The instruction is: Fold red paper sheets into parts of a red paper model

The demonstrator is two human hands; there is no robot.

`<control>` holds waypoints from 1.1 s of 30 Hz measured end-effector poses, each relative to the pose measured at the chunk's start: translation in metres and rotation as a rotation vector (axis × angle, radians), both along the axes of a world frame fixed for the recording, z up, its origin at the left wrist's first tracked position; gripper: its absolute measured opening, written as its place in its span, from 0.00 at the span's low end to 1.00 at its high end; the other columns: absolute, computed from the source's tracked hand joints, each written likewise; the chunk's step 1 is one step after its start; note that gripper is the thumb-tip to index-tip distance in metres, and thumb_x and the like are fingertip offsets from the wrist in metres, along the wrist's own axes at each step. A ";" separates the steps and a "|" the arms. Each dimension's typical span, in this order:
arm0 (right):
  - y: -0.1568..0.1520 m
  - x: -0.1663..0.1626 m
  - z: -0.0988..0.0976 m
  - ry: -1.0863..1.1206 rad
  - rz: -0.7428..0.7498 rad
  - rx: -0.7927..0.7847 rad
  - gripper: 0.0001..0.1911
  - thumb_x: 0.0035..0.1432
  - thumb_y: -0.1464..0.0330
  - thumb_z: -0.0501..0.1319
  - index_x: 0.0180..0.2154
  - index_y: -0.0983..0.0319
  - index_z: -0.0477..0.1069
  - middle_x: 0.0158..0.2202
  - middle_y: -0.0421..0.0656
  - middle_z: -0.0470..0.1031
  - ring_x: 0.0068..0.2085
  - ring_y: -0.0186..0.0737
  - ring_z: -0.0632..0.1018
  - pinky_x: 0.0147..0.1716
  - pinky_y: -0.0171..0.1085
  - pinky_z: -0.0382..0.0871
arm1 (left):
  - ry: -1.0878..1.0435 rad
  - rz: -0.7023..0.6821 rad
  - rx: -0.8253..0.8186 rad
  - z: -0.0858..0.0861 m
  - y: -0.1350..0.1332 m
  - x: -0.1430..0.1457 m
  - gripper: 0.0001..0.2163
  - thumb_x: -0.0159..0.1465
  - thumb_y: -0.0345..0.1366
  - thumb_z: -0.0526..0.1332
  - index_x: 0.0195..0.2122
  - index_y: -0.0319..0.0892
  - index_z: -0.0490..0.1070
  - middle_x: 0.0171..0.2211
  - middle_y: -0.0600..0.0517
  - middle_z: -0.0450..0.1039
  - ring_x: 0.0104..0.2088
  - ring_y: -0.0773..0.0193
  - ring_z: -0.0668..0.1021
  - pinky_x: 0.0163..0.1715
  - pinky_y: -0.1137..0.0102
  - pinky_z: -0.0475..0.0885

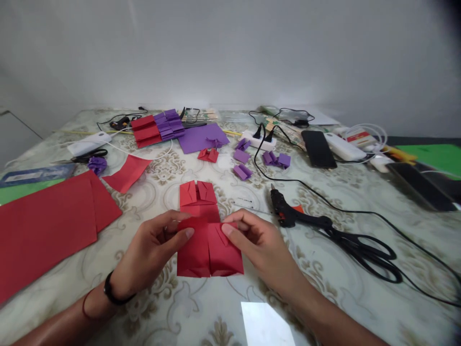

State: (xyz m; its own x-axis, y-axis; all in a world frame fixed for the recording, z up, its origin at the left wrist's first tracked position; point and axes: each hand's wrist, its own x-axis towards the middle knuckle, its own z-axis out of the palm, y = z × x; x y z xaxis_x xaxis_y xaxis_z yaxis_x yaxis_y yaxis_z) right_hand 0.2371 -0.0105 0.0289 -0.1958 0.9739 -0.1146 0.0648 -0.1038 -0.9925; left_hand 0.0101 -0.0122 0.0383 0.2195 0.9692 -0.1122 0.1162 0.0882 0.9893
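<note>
A folded red paper piece [209, 240] lies on the patterned tablecloth in front of me, with two small flaps at its far end. My left hand [151, 252] pinches its left edge, thumb on top. My right hand [257, 242] pinches the right edge in the same way. Both hands have their fingers closed on the paper at a crease across its middle.
Large red sheets [46, 226] lie at left. A black glue gun [288, 211] and black scissors [363, 250] lie at right, with a cable running across. Small purple folded pieces [242, 170], a purple sheet [201, 137], a phone [319, 149] and chargers sit farther back.
</note>
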 end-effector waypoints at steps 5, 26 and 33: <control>-0.001 -0.001 0.004 0.079 0.111 -0.065 0.14 0.61 0.57 0.70 0.39 0.60 0.76 0.29 0.37 0.73 0.27 0.33 0.69 0.25 0.32 0.61 | 0.110 -0.054 0.103 0.002 -0.004 -0.004 0.09 0.67 0.39 0.65 0.38 0.46 0.86 0.37 0.48 0.86 0.42 0.55 0.85 0.39 0.69 0.79; -0.007 -0.003 0.006 0.031 0.222 0.100 0.07 0.61 0.65 0.69 0.42 0.57 0.78 0.34 0.39 0.83 0.36 0.37 0.81 0.38 0.36 0.74 | 0.246 -0.121 0.379 0.004 -0.008 0.001 0.08 0.70 0.38 0.67 0.48 0.51 0.85 0.37 0.52 0.87 0.30 0.66 0.84 0.30 0.76 0.76; -0.003 0.001 0.008 0.031 0.150 0.186 0.08 0.60 0.71 0.65 0.37 0.55 0.84 0.37 0.41 0.85 0.38 0.40 0.84 0.41 0.39 0.77 | 0.149 -0.151 0.186 0.008 -0.006 0.000 0.09 0.69 0.37 0.65 0.41 0.49 0.87 0.33 0.50 0.86 0.26 0.65 0.79 0.24 0.75 0.69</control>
